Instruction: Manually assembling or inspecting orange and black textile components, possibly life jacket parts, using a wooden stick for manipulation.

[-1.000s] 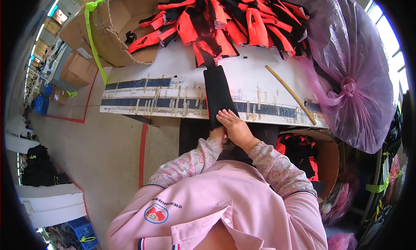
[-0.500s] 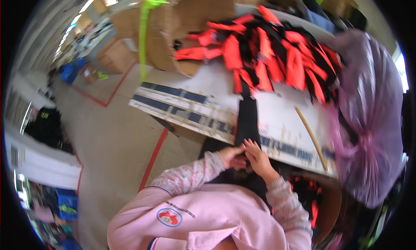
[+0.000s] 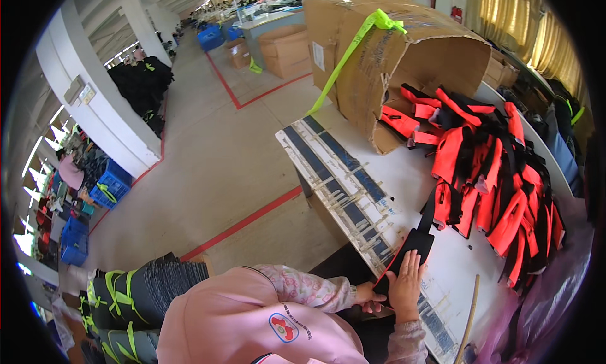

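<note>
A long black padded strap (image 3: pixel 415 243) with a red edge lies across the near edge of the white table, its narrow end running toward a pile of orange-and-black fabric pieces (image 3: pixel 449 152). My right hand (image 3: pixel 406 287) rests flat on the strap, fingers stretched out and close together. At the strap's near end my left hand (image 3: pixel 368 296) is closed on it, with some of its fingers hidden.
The table (image 3: pixel 452 261) has worn dark tape along its edge. A large open cardboard box (image 3: pixel 353 55) lies on it, draped with a neon-yellow strap (image 3: pixel 344 70). A thin wooden stick (image 3: pixel 468 317) and pinkish plastic (image 3: pixel 552 301) are at right. Tied dark bundles (image 3: pixel 123 298) stand at left.
The view has swung left, so the table and pile sit farther right. My hands, close together before, are now slightly apart, the right one lying flat on the strap.
</note>
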Available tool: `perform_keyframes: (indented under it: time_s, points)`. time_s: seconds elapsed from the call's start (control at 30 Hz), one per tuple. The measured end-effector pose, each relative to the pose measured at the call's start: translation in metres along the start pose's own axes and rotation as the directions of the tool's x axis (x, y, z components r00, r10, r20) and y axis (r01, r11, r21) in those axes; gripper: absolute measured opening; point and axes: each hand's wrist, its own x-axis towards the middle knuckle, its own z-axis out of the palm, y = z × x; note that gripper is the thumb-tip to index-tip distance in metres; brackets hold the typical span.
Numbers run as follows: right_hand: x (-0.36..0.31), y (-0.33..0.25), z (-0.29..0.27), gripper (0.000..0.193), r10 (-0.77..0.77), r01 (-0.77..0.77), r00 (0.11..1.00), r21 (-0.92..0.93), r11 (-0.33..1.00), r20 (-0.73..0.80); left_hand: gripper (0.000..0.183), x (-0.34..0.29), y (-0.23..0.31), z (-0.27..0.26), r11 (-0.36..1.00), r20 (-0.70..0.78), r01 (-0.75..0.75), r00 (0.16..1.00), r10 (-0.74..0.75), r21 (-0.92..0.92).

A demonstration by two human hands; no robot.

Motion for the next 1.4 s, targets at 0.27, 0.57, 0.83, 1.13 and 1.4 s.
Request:
perform_keyframes:
  time_s: [0.27,0.57,0.83,1.13,1.4]
  points:
    - [0.097,0.046,0.013,0.072,0.273,-0.275,0.959,0.004,0.962,0.08,0.031,0.016,-0.008,-0.005,0.971,0.001,-0.011,1.0,0.011,0.239]
    - [-0.01,-0.007,-0.002,0.071,0.023,-0.021,0.999,-0.055,0.998,0.04,0.03,-0.001,-0.005,0.011,0.992,-0.001,-0.025,1.0,0.025,-0.123]
    - [-0.117,-0.036,-0.018,0.039,0.078,-0.093,0.977,-0.072,0.993,-0.196,0.024,-0.029,0.005,0.035,0.959,0.13,0.179,0.98,-0.153,-0.22]
    - [-0.158,0.008,-0.048,0.02,0.755,0.219,0.655,0.963,-0.16,-0.024,0.062,-0.041,0.066,0.035,0.963,0.358,-0.026,0.925,0.125,-0.27]
    - [-0.185,-0.008,-0.006,0.038,0.661,0.233,0.715,0.813,-0.533,0.228,0.056,-0.043,0.097,0.078,0.751,0.295,-0.362,0.757,0.583,-0.553]
